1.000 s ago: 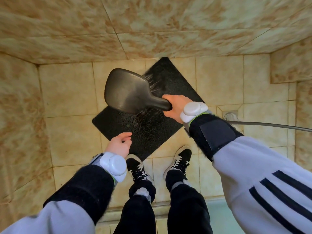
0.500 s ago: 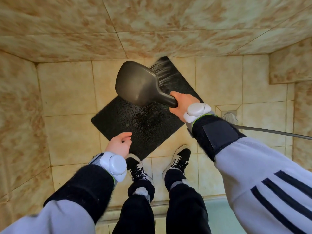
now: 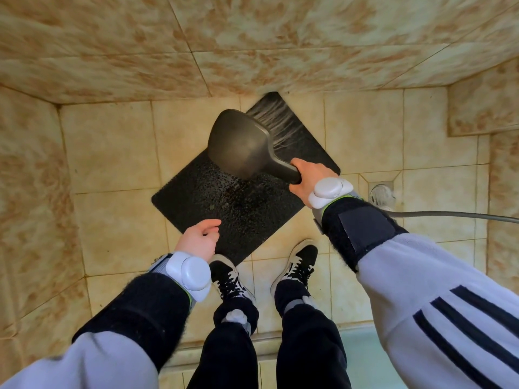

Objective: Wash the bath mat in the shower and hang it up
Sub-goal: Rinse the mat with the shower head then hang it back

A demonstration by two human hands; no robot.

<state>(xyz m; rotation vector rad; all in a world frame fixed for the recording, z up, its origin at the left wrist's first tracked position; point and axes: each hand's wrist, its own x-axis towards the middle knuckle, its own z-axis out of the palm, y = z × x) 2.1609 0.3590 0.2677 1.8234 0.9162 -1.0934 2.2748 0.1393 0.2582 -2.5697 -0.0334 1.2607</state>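
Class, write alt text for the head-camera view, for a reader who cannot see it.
The right hand grips a dark shower head, spraying water onto a black bath mat on the tiled shower floor. The left hand hovers empty nearby.

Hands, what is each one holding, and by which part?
The right hand grips the shower head by its handle, close to the wide spray end. The left hand holds nothing, fingers loosely curled.

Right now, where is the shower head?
Head view, centre: the shower head, gripped by the right hand, hangs over the black bath mat, spraying its far corner.
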